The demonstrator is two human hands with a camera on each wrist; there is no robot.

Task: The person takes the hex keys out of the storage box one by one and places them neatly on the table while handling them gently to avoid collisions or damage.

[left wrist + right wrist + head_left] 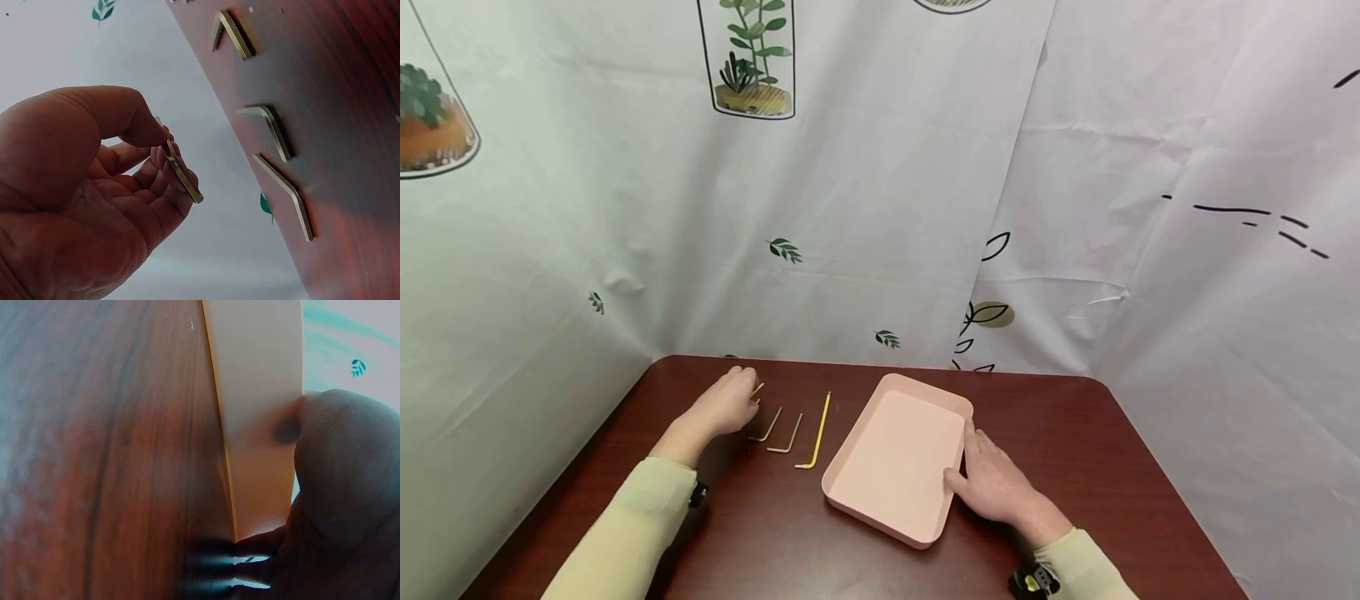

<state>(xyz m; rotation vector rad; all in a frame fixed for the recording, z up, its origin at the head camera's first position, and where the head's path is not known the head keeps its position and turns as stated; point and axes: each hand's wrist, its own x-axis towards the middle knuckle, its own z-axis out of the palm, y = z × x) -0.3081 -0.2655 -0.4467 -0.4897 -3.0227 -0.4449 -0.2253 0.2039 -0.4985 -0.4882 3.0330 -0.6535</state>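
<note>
My left hand [726, 404] is raised at the table's far left, pinching a small L-shaped hex key [181, 174] between thumb and fingers. Just right of it, two short hex keys lie side by side, one hex key [767, 427] nearer the hand and another hex key [790, 437] beyond. A longer yellow hex key [821, 433] lies next to the pink tray [891, 454]. My right hand [997, 479] holds the tray's right side, thumb over the rim and fingers along the outer wall. The tray has nothing in it.
The dark red-brown wooden table [760, 533] has rounded far corners. White curtain fabric [865, 208] printed with plants hangs behind it and along both sides. A wrist camera [1033, 581] is strapped at the right sleeve.
</note>
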